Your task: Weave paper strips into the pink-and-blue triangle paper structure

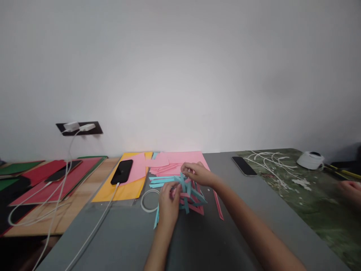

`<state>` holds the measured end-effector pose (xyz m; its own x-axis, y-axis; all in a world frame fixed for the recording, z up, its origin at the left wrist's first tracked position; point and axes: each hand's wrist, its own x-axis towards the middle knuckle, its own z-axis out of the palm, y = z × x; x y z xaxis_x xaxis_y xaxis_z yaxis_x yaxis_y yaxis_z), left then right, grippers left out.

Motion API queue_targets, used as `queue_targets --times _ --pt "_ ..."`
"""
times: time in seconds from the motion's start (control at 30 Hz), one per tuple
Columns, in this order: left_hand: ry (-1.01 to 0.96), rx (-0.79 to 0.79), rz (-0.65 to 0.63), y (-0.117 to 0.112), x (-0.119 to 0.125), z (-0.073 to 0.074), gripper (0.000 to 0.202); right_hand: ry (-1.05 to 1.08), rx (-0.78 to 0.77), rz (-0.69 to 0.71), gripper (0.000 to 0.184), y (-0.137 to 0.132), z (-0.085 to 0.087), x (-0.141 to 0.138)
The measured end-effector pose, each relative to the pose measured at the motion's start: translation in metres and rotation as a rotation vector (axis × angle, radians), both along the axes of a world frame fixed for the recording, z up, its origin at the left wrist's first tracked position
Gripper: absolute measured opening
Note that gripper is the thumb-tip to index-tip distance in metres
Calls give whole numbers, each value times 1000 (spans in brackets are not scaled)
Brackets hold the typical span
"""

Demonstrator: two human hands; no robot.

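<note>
A loose openwork shape of interlaced pink and blue folded paper strips [194,197] stands on the grey table in front of me. At its left side my left hand [169,199] has its fingers curled in on a pink strip. My right hand [199,174] pinches the top of the shape from behind, near the end of a blue strip. Fingers hide part of where the strips cross. Left of the shape lie several loose blue strips [162,181], and a single pink strip [218,205] is to its right.
A white tape ring [149,200] rests beside my left hand. Behind are pink paper sheets [183,157] and a yellow sheet [105,192] bearing a plugged-in phone [122,171]. Another phone [244,166] lies right, near white cords [270,162]. Another person's hand [351,190] shows at the right edge.
</note>
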<state>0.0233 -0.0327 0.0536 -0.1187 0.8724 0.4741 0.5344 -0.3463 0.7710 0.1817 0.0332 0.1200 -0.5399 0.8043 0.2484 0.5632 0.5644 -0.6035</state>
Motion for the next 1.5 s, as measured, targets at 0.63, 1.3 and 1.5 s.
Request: queue_targets --times 0.63,1.3,1.5 --pt "-227 -164 -256 26 7 20 19 233 -29 -100 20 -15 -34 47" --pt "11 -193 -234 30 -9 36 22 51 -64 -861 18 -45 -160 79" --pt "-17 -212 -202 27 -9 36 22 371 -85 -865 22 -47 -145 66"
